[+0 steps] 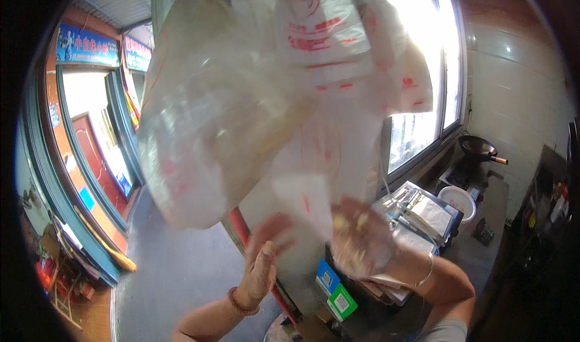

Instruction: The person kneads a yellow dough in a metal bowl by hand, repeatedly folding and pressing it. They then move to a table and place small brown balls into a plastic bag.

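A bunch of white plastic carrier bags (331, 129) with red print hangs in front of me, blurred. On its left side bulges a large clear plastic bag (204, 129). My left hand (267, 256), with a beaded bracelet on the wrist, is raised below the bags. Its thumb stands apart from the fingers, and nothing shows in it. My right hand (390, 247) holds a small clear plastic bag (358, 240) of brownish food with yellowish pieces. Blur and the bag hide most of its fingers. A white bag corner hangs between both hands; whether either touches it cannot be told.
Payment code stands (334, 290) sit on the counter below. Metal food trays with lids (428, 210), a white bowl (457, 201) and a black wok (478, 148) line the right side under a bright window (417, 129). A walkway (167, 274) and shopfronts lie left, with a broom (120, 258).
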### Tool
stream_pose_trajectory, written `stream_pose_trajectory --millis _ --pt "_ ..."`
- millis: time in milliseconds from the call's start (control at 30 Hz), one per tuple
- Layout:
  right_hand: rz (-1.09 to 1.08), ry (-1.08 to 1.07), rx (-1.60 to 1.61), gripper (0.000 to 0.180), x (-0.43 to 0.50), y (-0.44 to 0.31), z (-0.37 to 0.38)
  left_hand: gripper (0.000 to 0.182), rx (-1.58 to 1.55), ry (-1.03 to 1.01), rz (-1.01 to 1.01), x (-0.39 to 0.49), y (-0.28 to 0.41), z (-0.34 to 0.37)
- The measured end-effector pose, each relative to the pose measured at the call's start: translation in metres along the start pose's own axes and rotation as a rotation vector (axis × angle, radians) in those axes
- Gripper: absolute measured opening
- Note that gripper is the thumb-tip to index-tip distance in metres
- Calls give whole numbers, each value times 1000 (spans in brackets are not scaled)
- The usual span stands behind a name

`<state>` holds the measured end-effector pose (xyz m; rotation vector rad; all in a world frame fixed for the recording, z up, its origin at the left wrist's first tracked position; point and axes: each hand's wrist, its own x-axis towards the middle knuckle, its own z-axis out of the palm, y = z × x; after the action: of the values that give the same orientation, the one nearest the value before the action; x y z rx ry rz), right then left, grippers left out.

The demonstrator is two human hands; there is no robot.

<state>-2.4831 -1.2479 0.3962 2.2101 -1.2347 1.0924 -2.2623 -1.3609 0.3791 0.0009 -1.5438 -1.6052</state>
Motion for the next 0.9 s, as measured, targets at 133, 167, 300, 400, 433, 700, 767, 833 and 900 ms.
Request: stream_pose_trajectory --millis 133,167,300,400,433,700,767,833,900 --pt "-270 -495 44 42 -17 -75 49 90 -516 -54 -409 -51 -26 -40" --pt "-244 -612 222 42 -13 -90 67 100 -412 -138 -441 -72 -24 -51" --pt "-208 -988 470 37 3 -142 138 116 -611 -103 -595 -165 -8 -104" --pt "-304 -919 663 30 23 -189 209 100 -491 46 -603 -241 16 -161" --pt "-351 -962 729 30 33 -207 234 87 -449 141 -620 -269 30 -183" --pt "-828 -1095 709 18 119 -391 421 75 -262 655 -558 -451 146 -307" --pt "-940 -1073 771 25 140 -434 464 64 -258 839 -370 -491 169 -332" --pt "-1074 -1049 785 29 160 -471 512 56 -301 1019 -110 -530 186 -363" --pt "-1090 -1101 778 35 176 -511 562 43 50 1125 -145 -571 205 -397"
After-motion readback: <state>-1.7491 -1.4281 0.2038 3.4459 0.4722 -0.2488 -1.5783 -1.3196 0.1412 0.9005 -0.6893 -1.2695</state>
